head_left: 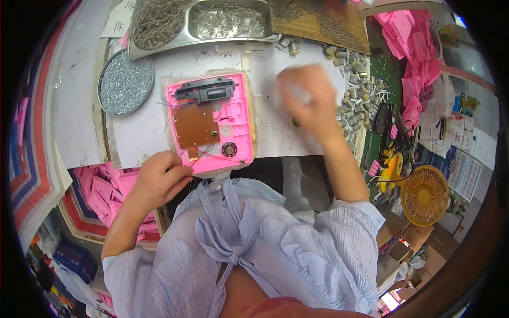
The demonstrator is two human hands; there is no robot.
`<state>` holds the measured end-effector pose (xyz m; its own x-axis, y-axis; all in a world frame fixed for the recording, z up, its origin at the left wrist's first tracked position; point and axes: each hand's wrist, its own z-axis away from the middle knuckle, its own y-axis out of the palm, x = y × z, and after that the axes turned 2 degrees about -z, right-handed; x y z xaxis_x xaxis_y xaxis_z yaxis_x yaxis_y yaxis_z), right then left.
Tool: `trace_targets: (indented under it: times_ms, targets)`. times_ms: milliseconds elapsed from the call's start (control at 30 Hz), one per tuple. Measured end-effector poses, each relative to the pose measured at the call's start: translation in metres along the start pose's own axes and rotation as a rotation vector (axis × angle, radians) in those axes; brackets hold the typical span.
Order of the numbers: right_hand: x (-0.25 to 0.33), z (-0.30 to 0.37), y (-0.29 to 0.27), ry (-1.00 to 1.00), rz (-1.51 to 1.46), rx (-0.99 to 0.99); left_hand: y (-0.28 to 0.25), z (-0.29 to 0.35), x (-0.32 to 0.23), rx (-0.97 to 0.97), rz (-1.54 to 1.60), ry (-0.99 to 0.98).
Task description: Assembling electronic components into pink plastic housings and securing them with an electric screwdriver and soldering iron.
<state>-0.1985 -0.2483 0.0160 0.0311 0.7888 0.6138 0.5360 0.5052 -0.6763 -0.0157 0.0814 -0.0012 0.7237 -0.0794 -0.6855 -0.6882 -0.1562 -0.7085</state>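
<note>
In front of me lies a pink plastic casing (pixel 243 114), open side up, on a clear plastic-wrapped pad. Inside it are a brown circuit board (pixel 196 125), a black slotted part (pixel 211 92) along the far side, a small round black speaker (pixel 229 149) and thin coloured wires. My left hand (pixel 159 180) has its fingers curled and pinched at the casing's near left corner, beside the wires. My right hand (pixel 310 100) is smeared by motion over the white tabletop, right of the casing. Its fingers are too blurred to show whether they hold anything.
A round tin (pixel 100 85) of small metal pieces stands left. Metal trays (pixel 187 26) of screws and a cardboard sheet (pixel 321 24) with screws lie at the back. Small cylindrical motors (pixel 352 90) pile up right. Pink parts (pixel 106 193) fill a bin lower left; a yellow basket (pixel 424 195) is right.
</note>
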Motion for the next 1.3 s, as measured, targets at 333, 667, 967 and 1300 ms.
trace_targets:
  times_ms: [333,667,967,1300]
  targets:
    - [-0.049,-0.033,-0.029,0.339,0.234,0.126,-0.076,-0.142,0.001,0.191,-0.026,0.018]
    - [-0.022,0.032,-0.059,0.517,0.186,0.028,-0.011,-0.306,0.079,0.28,-0.698,-0.248]
    - [-0.038,0.065,-0.108,0.654,0.301,-0.063,-0.05,-0.269,0.061,-0.047,-0.064,-0.229]
    - [-0.008,-0.019,-0.028,0.289,0.098,0.094,-0.032,-0.228,0.036,-0.151,0.025,-0.237]
